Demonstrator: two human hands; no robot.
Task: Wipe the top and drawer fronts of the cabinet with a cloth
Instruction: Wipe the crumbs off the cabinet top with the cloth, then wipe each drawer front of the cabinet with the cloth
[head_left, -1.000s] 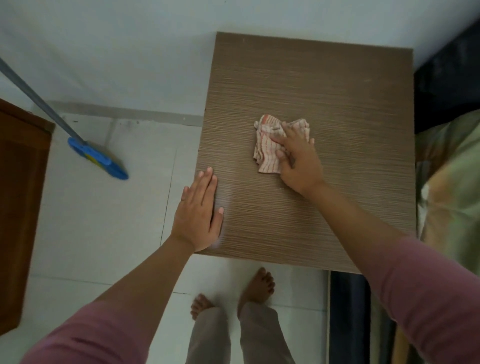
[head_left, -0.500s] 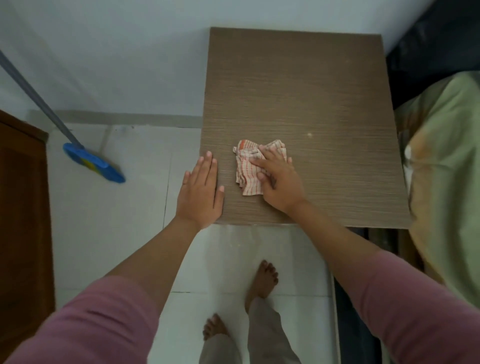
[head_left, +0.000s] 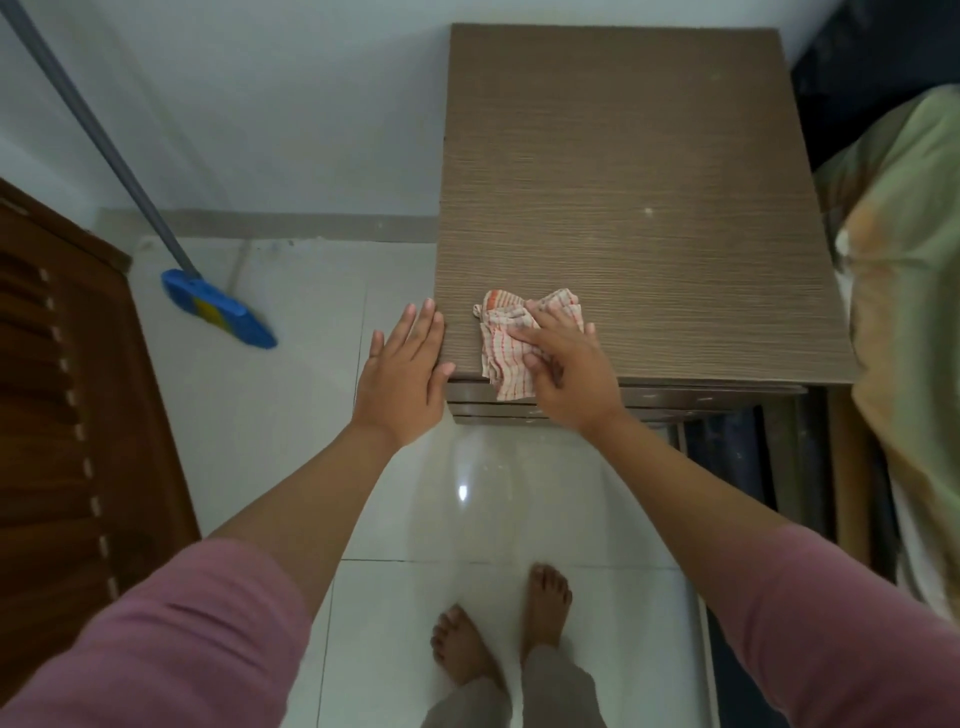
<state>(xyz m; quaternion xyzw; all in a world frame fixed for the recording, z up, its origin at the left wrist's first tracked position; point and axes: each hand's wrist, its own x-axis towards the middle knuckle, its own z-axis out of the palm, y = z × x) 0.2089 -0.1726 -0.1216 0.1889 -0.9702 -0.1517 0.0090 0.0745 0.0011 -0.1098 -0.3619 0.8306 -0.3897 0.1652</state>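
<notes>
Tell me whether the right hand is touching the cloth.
Touching. The head view shows the right hand lying on the cloth, its fingers pressing it onto the cabinet top at the front edge.

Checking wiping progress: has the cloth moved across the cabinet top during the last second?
Yes. The cloth slid from mid-top to the cabinet top's near-left front edge, now overhanging it.

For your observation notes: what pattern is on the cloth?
Pale cloth with red-orange checked lines, seen in the head view.
</notes>
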